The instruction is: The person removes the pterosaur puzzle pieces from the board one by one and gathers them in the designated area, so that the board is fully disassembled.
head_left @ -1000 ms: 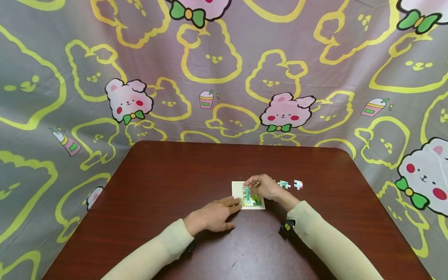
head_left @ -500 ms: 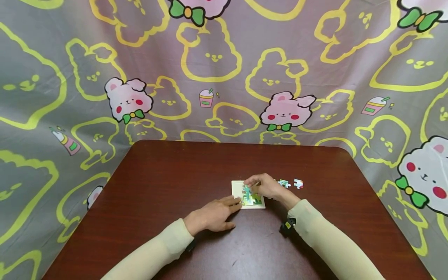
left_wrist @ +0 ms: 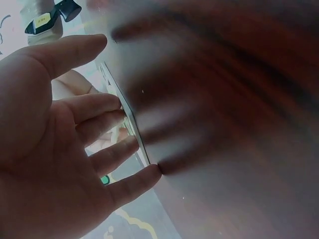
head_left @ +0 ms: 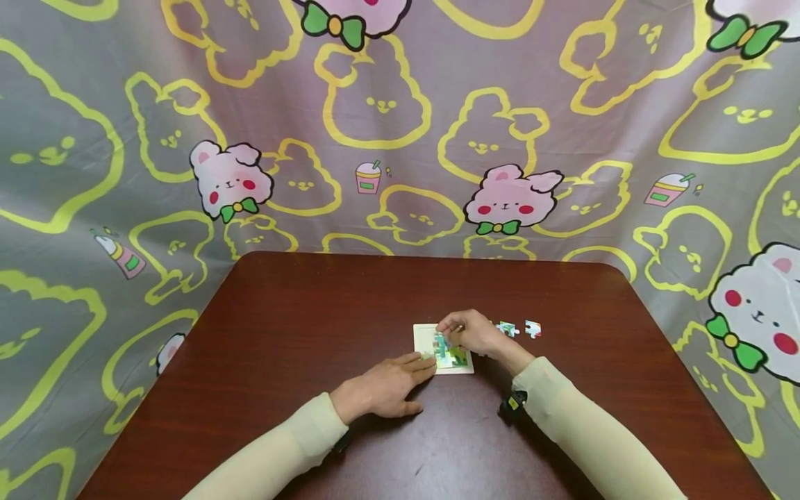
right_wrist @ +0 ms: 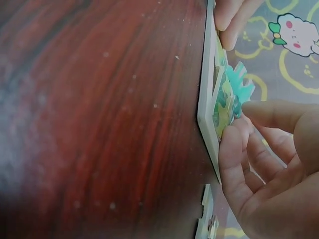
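Note:
A small pale puzzle board [head_left: 423, 335] lies on the table, with green and yellow puzzle pieces [head_left: 451, 359] joined on its right part. My left hand [head_left: 389, 385] rests at the board's lower left, fingers extended and some fingertips on its edge. In the left wrist view the thumb stands apart from the other fingers. Over the board's upper right is my right hand [head_left: 473, 333]. It pinches a teal puzzle piece [right_wrist: 241, 85] between thumb and fingers, tilted up from the board in the right wrist view. The right hand hides part of the board in the head view.
Loose puzzle pieces lie right of the board, among them a blue-green piece [head_left: 507, 329] and a white and red piece [head_left: 532, 328]. The dark brown table [head_left: 300, 312] extends all around, with a patterned curtain [head_left: 400, 160] behind it.
My left hand has shifted slightly to the right, its fingertips farther onto the board. The right hand stays nearly in place with the teal puzzle piece.

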Demonstrator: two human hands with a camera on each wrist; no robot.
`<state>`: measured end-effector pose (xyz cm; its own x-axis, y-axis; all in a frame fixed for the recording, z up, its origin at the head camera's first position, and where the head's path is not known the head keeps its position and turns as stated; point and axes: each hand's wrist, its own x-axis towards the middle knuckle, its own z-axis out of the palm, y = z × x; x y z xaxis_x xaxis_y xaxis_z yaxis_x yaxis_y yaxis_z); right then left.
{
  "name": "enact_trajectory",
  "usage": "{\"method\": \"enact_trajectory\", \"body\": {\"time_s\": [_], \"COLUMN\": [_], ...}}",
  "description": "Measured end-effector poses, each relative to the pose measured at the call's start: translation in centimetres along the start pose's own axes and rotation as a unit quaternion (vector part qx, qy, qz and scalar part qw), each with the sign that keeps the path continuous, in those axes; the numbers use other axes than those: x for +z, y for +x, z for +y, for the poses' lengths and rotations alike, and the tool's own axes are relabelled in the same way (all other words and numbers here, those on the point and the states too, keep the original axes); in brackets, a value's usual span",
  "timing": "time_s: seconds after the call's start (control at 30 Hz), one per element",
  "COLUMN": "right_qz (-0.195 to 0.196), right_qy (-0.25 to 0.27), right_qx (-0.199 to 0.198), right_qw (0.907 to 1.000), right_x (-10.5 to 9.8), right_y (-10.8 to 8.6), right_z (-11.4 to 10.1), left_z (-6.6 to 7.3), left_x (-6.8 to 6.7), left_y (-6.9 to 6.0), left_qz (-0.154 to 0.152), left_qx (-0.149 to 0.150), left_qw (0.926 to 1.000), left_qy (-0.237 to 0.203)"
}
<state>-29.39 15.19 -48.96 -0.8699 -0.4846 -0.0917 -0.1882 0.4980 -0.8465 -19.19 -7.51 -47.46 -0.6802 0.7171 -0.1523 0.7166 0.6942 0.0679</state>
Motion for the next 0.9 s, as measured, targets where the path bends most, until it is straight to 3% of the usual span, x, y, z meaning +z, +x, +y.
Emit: {"method": "enact_trajectory", "body": {"time_s": [0.27,0.53,0.9], "right_qz": [0.006,0.016,-0.014], "right_qy": [0.014,-0.003,0.026], "right_qx": [-0.009,0.008,0.015], "right_qw": [0.9998,0.9998,0.9994], "right_x": [0.27,0.42,-0.2], "right_y": [0.01,0.12,0.04], "right_z": [0.29,-0.04,-0.04], "left_z": [0.03,0.18,0.0], "left_x": [0.03,-0.15,-0.3], "left_y": [0.09,0.09,0.04], "left_qz": [-0.008,-0.011,-0.005], "left_qx": [-0.005,0.0,0.007], "left_qw": [1.0,0.9999,1.0], "left_qy": [-0.002,0.0,0.0]}}
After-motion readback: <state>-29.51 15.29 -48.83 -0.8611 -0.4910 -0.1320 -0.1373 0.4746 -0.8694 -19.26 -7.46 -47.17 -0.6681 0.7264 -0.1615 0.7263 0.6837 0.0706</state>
